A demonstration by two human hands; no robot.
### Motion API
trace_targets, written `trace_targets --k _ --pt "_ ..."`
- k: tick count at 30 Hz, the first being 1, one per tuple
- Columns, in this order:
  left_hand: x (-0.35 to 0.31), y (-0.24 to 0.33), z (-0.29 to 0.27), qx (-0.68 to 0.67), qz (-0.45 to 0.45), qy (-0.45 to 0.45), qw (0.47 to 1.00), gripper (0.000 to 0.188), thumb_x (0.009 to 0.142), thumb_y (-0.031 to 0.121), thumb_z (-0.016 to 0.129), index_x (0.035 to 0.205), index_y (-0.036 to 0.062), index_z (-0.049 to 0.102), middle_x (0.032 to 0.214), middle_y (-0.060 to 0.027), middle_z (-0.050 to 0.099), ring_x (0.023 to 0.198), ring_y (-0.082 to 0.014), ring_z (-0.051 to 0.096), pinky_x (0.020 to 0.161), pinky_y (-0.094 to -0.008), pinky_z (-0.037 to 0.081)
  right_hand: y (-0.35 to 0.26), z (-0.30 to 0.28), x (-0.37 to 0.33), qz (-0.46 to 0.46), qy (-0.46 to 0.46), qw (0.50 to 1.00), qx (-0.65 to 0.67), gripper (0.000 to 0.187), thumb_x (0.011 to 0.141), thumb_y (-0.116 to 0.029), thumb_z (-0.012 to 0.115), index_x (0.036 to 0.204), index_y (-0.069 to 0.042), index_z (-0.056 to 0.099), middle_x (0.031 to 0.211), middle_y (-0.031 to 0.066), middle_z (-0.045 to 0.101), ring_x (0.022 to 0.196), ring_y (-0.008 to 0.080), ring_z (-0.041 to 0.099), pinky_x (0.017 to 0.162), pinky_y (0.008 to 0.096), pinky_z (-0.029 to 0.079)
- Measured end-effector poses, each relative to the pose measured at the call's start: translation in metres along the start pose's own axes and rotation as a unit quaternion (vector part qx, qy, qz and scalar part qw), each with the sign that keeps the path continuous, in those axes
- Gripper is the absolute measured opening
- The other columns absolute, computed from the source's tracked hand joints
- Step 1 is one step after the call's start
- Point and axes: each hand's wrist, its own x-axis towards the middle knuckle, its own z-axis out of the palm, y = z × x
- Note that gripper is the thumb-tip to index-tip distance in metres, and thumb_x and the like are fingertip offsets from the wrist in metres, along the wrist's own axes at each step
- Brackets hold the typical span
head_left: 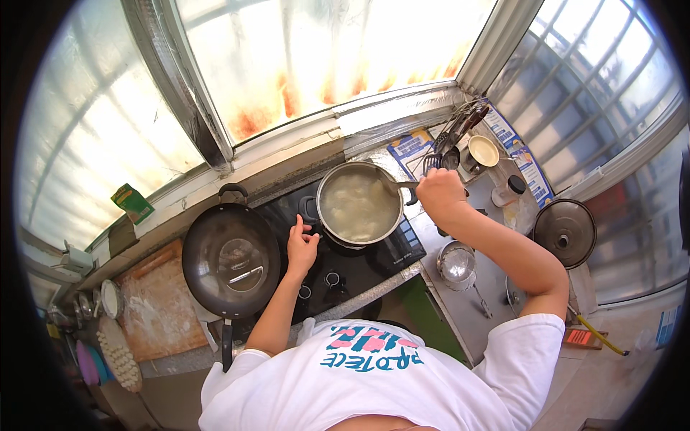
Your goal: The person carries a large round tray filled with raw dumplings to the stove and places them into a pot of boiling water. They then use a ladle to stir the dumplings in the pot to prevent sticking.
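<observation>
A steel pot [361, 239] of cloudy liquid with pale, dumpling-like pieces [352, 205] stands on the black cooktop [392, 262]. My right hand [440, 192] is closed round the handle of a ladle-like metal utensil [404, 184]. Its lower end dips into the pot at the right rim, and the liquid hides its exact shape. Just below the pot's black left handle [308, 209], my left hand [302, 246] holds nothing, its fingers partly stretched out. Whether a fingertip touches that handle I cannot tell.
Left of the pot sits a dark wok [208, 280]. Farther left lie a floured wooden board [162, 316] and a tray of white dumplings [118, 355]. On the right counter are a strainer [456, 264], a jar [508, 191], a cream-coloured cup [483, 151] and a round lid [565, 233].
</observation>
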Motion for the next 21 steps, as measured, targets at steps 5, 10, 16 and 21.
trace_targets --k 5,10,16,21 --pt "0.000 -0.003 0.000 -0.005 0.002 -0.001 1.000 0.073 0.082 0.000 0.063 0.147 0.0041 0.029 0.109 -0.0051 0.051 0.078 -0.0101 0.050 0.076 -0.0246 0.048 -0.010 -0.003 0.016 -0.046 -0.082 0.995 0.037 0.016 0.077 -0.013 0.064 0.090 -0.009 0.073 0.091 0.0063 0.070 0.087 0.0260 0.066 0.055 0.0411 0.049" --pt "0.000 -0.001 0.000 -0.001 0.002 -0.002 1.000 0.073 0.082 0.000 0.063 0.147 0.0045 0.029 0.108 -0.0050 0.051 0.078 -0.0102 0.050 0.076 -0.0245 0.047 -0.009 -0.005 0.023 -0.057 -0.150 0.985 0.067 0.017 0.079 -0.014 0.063 0.092 -0.010 0.074 0.097 0.0042 0.071 0.090 0.0221 0.068 0.061 0.0384 0.052" --pt "-0.001 0.002 0.000 0.003 -0.003 -0.003 1.000 0.074 0.082 0.000 0.063 0.147 0.0046 0.028 0.108 -0.0053 0.052 0.077 -0.0103 0.050 0.076 -0.0246 0.048 0.011 -0.001 0.018 -0.060 -0.170 0.977 0.112 0.015 0.079 -0.014 0.063 0.090 -0.011 0.074 0.093 0.0066 0.071 0.088 0.0228 0.068 0.068 0.0341 0.053" --pt "-0.001 0.001 0.003 0.000 -0.006 0.001 1.000 0.075 0.083 0.000 0.063 0.148 0.0049 0.025 0.109 -0.0052 0.052 0.078 -0.0101 0.050 0.076 -0.0244 0.048 0.017 0.002 0.009 -0.073 -0.187 0.964 0.173 0.016 0.076 -0.013 0.063 0.088 -0.009 0.072 0.091 0.0089 0.070 0.088 0.0275 0.068 0.070 0.0371 0.053"
